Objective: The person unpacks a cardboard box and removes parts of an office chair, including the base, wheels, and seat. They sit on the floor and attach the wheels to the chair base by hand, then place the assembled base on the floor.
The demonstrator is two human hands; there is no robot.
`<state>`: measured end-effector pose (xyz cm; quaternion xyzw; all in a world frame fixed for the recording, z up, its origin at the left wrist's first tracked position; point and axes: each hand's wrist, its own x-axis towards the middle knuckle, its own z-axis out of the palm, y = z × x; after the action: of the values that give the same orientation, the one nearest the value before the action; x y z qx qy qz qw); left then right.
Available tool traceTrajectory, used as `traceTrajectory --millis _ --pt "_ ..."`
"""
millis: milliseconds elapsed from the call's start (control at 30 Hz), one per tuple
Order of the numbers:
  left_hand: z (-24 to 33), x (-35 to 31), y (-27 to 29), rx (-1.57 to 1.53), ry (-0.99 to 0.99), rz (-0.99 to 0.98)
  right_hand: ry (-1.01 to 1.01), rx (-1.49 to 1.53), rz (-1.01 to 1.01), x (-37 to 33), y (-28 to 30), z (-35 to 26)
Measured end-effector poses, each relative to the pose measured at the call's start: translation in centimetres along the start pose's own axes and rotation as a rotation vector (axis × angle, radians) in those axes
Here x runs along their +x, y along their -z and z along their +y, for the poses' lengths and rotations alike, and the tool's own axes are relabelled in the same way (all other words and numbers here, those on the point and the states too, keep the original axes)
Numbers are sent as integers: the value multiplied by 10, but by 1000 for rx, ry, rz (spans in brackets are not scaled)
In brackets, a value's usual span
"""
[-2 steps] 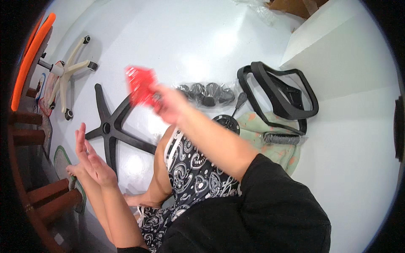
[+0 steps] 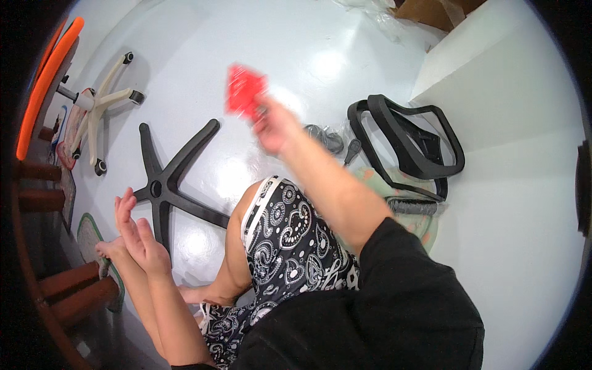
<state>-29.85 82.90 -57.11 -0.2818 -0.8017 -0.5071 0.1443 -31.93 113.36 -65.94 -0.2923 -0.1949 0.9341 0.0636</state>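
Observation:
A red packet, shiny like plastic and smeared by motion, is pinched in my right hand above the floor. A small dark thing shows at those fingers, too blurred to name. My left hand is raised on the left with its fingers stretched out and holds nothing. Close to it, a black five-armed chair base lies on the floor. Beyond my right forearm are dark rounded parts in clear plastic, partly hidden, and a black lever-like piece.
Black chair frame parts lie by the white wall on a green patterned cloth, beside a wrapped dark cylinder. At the left stand a white wheeled chair base and brown wooden legs. A cardboard box sits far right.
My right hand has moved right and away from me with the red packet, uncovering an arm of the black base. My left hand has shifted slightly, its fingers still apart.

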Motion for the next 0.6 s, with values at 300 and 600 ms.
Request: traceTrajectory --millis 300,600 --pt "-97 -100 47 247 401 -44 513 294 -9 58 66 -214" --pt "-134 -142 80 255 701 -35 518 198 57 49 100 -237"
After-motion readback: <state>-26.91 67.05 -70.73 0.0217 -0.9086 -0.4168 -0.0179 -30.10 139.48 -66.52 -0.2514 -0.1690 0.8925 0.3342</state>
